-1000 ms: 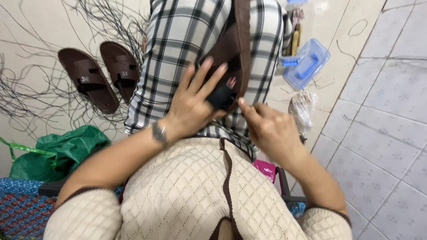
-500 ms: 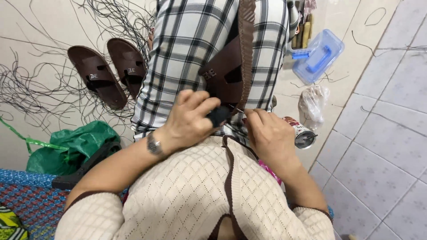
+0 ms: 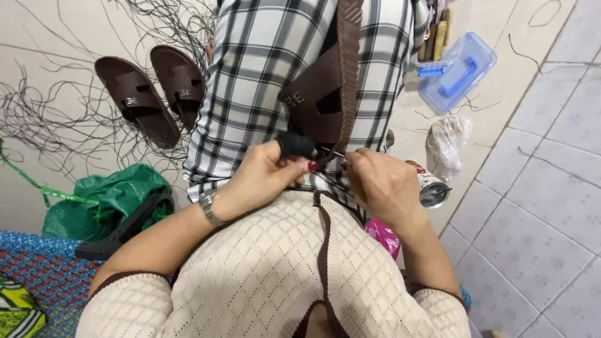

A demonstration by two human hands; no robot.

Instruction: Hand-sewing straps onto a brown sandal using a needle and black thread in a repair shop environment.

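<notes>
A brown leather sandal (image 3: 325,87) stands on edge on my checked lap cloth (image 3: 250,69), sole side to the right. My left hand (image 3: 266,172) grips its near end; a black cover sits on the thumb (image 3: 294,145). My right hand (image 3: 379,181) is pinched on a thin needle (image 3: 336,153) right at the sandal's edge. The needle's tip is hidden by my fingers.
A finished pair of brown sandals (image 3: 153,94) lies on the floor at left among loose black threads (image 3: 44,119). A green plastic bag (image 3: 106,197) sits lower left. A blue plastic box (image 3: 457,69), a clear bag (image 3: 447,144) and a small tin (image 3: 429,184) are at right.
My left hand slid down from the sandal's strap to its near end. My right hand closed in on the sandal's edge with the needle. The view tilted slightly.
</notes>
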